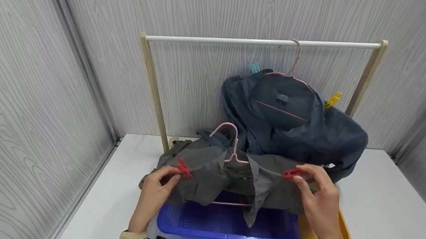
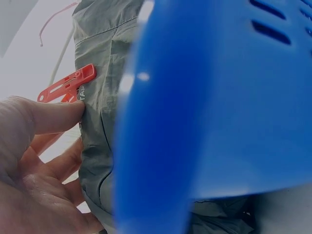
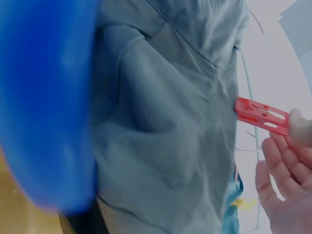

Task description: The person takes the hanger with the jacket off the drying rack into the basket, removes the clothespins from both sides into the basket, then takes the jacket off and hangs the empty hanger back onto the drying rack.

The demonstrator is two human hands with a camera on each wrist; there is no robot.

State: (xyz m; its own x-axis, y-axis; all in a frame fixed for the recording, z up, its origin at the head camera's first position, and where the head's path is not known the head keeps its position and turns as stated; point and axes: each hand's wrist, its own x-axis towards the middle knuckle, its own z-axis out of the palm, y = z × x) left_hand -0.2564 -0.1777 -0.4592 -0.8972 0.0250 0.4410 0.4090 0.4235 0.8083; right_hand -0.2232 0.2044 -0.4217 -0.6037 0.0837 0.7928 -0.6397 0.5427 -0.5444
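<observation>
A dark grey shirt [image 1: 206,186] hangs on a pink hanger [image 1: 235,145] above a blue basket [image 1: 225,225]. My left hand [image 1: 158,187] pinches the shirt's shoulder edge between thumb and fingers. Just beside that thumb, a red clothespin [image 2: 68,85] is clipped on the fabric. On the other shoulder, a second red clothespin [image 3: 263,115] bites the cloth edge. Its outer end is pinched by my right hand [image 1: 321,198]. The blue basket wall [image 2: 195,97] hides much of the shirt in the left wrist view.
Behind stands a rack with a white rail [image 1: 213,40]. From it hangs a navy shirt [image 1: 276,118] on a pink hanger, with a light blue clothespin [image 1: 255,67] and a yellow clothespin [image 1: 333,100]. A yellow basket [image 1: 345,228] sits right of the blue one.
</observation>
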